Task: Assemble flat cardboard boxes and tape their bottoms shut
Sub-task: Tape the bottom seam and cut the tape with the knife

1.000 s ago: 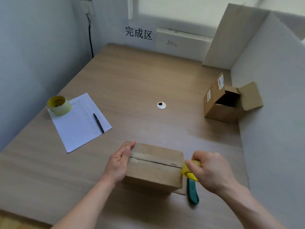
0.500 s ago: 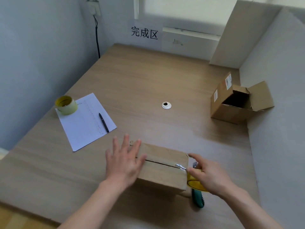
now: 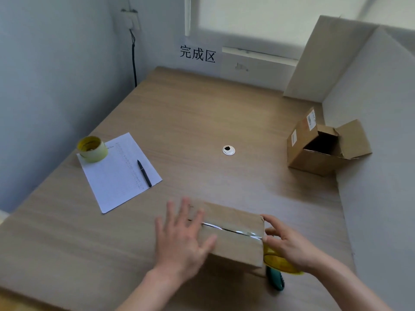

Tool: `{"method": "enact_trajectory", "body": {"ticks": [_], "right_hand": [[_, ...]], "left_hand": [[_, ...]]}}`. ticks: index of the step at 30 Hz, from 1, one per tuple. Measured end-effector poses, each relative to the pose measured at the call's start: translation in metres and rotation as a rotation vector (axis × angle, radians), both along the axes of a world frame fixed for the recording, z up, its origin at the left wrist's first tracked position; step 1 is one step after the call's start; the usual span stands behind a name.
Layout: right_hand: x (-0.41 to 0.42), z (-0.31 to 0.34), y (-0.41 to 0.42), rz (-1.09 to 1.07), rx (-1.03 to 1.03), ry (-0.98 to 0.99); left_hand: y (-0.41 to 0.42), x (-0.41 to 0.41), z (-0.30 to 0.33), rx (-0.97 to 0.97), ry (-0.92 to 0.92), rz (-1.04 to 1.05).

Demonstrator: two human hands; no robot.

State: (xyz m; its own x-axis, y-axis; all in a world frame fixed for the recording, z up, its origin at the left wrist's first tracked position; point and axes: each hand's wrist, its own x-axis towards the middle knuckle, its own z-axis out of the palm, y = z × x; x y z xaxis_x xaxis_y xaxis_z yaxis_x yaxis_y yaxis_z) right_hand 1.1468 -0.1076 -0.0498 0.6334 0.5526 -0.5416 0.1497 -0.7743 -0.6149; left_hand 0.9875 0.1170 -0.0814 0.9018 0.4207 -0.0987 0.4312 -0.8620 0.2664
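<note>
A closed brown cardboard box lies near the table's front edge, with a shiny strip of clear tape along its middle seam. My left hand lies flat on the box's left half, fingers spread. My right hand is at the box's right edge, fingertips touching the corner where the tape ends. It holds a yellow tape roll beneath the palm. A teal cutter lies on the table just under that roll.
An open cardboard box lies on its side at the right wall. At the left are a second tape roll, a paper sheet and a pen. A white cable grommet sits mid-table. A flat cardboard sheet leans in the back corner.
My left hand left the box's left end and spread flat on its top. My right hand brought the tape roll down past the right edge, and its fingers now touch that edge.
</note>
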Motion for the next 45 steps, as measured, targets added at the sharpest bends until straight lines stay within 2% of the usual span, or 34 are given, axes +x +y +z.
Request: {"method": "enact_trajectory", "body": {"ticks": [2,4,5,8,11,12,15,17,19,21,23,26,30,34,37,40,42,45], "right_hand": [[-0.005,-0.001,0.001,-0.068,0.027,0.008],[-0.010,0.000,0.006,-0.134,0.049,0.040],[-0.011,0.001,0.008,-0.161,0.054,0.052],[-0.013,0.000,0.014,-0.244,0.061,0.009],[-0.024,0.000,0.029,-0.331,0.025,-0.108],[-0.031,-0.001,0.035,-0.358,0.020,-0.134],[-0.047,-0.009,0.050,-0.459,0.042,-0.134],[-0.052,-0.008,0.057,-0.520,0.027,-0.089],[-0.052,-0.008,0.057,-0.538,-0.028,-0.077],[-0.050,-0.009,0.054,-0.443,-0.120,-0.231],[-0.044,-0.004,0.058,-0.266,-0.073,-0.353],[-0.032,0.001,0.065,-0.093,0.041,-0.253],[-0.022,-0.008,0.066,-0.072,0.035,-0.252],[-0.022,-0.016,0.064,-0.054,0.038,-0.323],[-0.022,-0.017,0.064,-0.044,0.044,-0.352],[-0.022,-0.014,0.065,-0.024,0.044,-0.368],[-0.022,-0.014,0.065,-0.017,0.043,-0.371],[-0.020,-0.015,0.064,-0.014,0.025,-0.377]], "left_hand": [[0.022,-0.002,-0.014,-0.200,-0.015,0.086],[0.033,0.005,-0.016,-0.445,-0.161,0.077],[0.035,0.011,-0.016,-0.499,-0.216,0.065],[0.044,0.039,-0.012,-0.497,-0.299,0.079],[0.049,0.072,-0.002,-0.322,-0.271,0.239],[0.049,0.082,0.001,-0.324,-0.242,0.321],[0.040,0.112,0.007,-0.611,-0.278,0.533],[0.028,0.122,0.004,-0.755,-0.397,0.428],[0.017,0.121,-0.006,-0.902,-0.438,0.255],[0.016,0.112,-0.016,-1.023,-0.391,0.165],[0.023,0.109,-0.018,-1.037,-0.346,0.130],[0.028,0.102,-0.010,-1.086,-0.258,0.237],[0.003,0.031,-0.003,-0.883,-0.367,0.368],[-0.042,-0.023,-0.006,-1.065,-0.257,0.383],[-0.056,-0.025,-0.011,-1.163,-0.219,0.382],[-0.059,-0.021,-0.017,-1.299,-0.231,0.467],[-0.060,-0.016,-0.019,-1.297,-0.209,0.501],[-0.062,-0.004,-0.017,-1.178,-0.154,0.468]]}}
